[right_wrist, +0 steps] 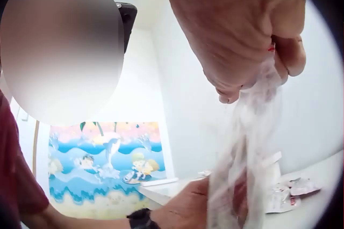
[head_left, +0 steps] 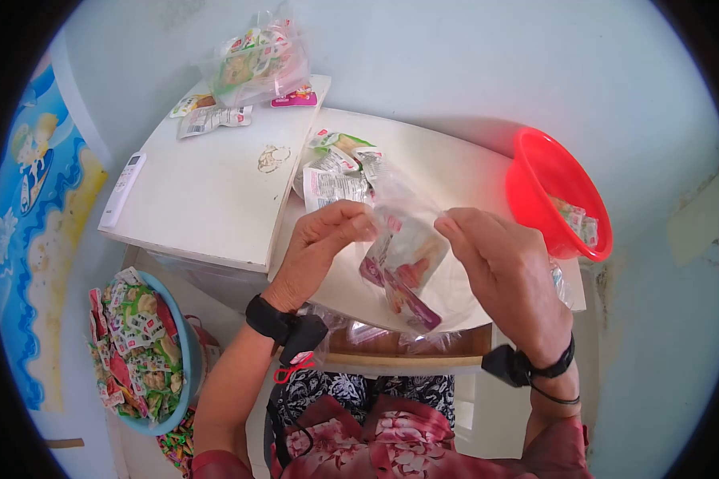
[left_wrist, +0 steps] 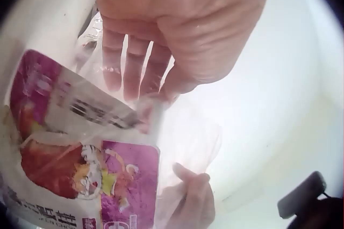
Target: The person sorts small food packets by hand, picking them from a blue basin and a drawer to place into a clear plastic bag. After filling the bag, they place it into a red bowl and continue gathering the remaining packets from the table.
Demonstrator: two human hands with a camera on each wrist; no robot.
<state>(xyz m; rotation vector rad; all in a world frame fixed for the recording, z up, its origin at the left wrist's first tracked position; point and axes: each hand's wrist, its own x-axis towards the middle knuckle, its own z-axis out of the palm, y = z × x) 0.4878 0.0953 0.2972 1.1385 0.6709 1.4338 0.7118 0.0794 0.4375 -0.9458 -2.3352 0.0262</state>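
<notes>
A clear plastic bag (head_left: 449,297) hangs between both hands over the white desk. Inside it are purple-and-white snack packets (head_left: 411,263), printed with a cartoon figure that shows in the left wrist view. My left hand (head_left: 325,246) pinches the bag's upper edge between thumb and forefinger, the other fingers loosely spread. On the opposite side, my right hand (head_left: 505,275) grips the bag's top with curled fingers; bunched plastic (right_wrist: 258,97) comes out below them. Several silver and green packets (head_left: 337,180) lie on the desk just beyond the left hand.
A red basin (head_left: 527,199) with a few packets stands tilted at the right. To the lower left, a blue basin (head_left: 190,363) is heaped with packets. A clear container (head_left: 216,76) of packets and a white remote control (head_left: 123,190) rest on the raised surface. Below the desk, a drawer (head_left: 455,349) stands open.
</notes>
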